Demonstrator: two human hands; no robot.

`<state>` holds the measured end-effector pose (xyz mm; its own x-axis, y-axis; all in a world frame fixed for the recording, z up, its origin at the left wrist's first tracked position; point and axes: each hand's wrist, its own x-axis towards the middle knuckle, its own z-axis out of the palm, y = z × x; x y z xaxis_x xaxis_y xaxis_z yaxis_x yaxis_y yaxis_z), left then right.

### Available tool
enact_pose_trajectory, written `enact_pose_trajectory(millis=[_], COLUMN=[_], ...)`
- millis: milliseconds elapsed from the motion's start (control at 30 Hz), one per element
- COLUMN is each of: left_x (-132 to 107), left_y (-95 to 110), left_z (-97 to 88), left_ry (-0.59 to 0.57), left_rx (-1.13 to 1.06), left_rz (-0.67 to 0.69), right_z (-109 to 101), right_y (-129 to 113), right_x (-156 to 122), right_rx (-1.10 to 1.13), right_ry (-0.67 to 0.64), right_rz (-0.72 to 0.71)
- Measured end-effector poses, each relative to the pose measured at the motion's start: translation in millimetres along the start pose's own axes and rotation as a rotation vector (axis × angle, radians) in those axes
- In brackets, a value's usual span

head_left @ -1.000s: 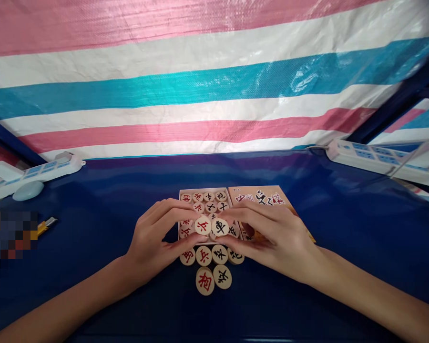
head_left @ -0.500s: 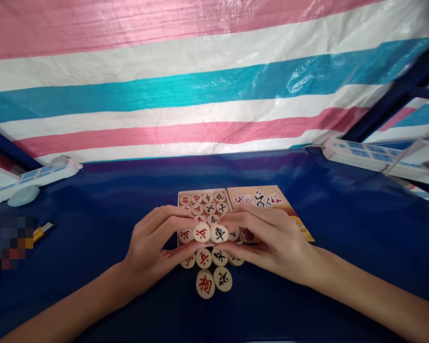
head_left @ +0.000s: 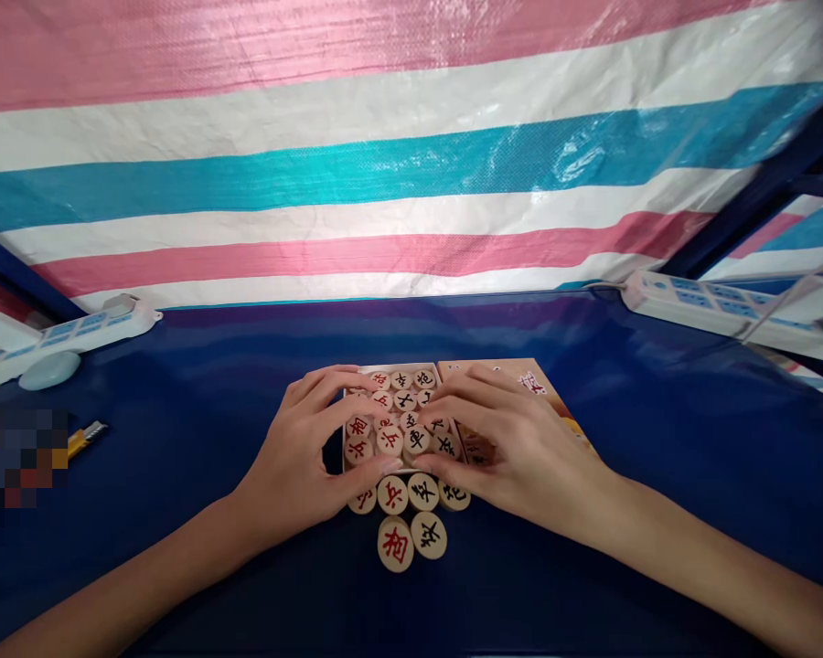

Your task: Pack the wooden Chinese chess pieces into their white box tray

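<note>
Round wooden Chinese chess pieces with red and black characters fill rows in a small open box [head_left: 403, 472]. A red-marked piece [head_left: 390, 440] and a black-marked piece [head_left: 417, 440] lie side by side in its near row. My left hand [head_left: 315, 429] curves over the box's left side, fingers and thumb apart around the red-marked piece. Over the right side, my right hand [head_left: 504, 434] is likewise open beside the black-marked piece. My fingers hide part of the upper rows. In front of the box stand more pieces, among them a red-marked one [head_left: 395, 545] and a black-marked one [head_left: 429, 535].
The printed box lid [head_left: 536, 382] lies at the box's right, partly under my right hand. A yellow cutter [head_left: 86, 440] and a pale mouse [head_left: 50, 370] are on the left of the blue table [head_left: 247, 347]. Power strips [head_left: 706, 306] run along both sides.
The red-marked and black-marked pieces pinched in my hands have gone down into the near row of the box. Both hands have let go, with fingers and thumbs spread apart.
</note>
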<state>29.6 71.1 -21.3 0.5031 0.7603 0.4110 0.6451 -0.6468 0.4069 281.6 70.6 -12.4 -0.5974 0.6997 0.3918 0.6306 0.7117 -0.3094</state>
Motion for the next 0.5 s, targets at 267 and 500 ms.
enact_pose_trajectory(millis=[267, 500], left_x=[-2.1, -2.1], left_y=[1.1, 0.4], left_z=[-2.1, -1.0], left_ry=[-0.046, -0.027], left_rx=[-0.007, 0.001], left_rz=[0.052, 0.067], right_z=[-0.1, -1.5], right_y=[-4.3, -6.8], right_x=[-0.5, -1.8], right_rx=[0.028, 0.046], right_ry=[-0.056, -0.066], right_rz=[-0.007, 0.002])
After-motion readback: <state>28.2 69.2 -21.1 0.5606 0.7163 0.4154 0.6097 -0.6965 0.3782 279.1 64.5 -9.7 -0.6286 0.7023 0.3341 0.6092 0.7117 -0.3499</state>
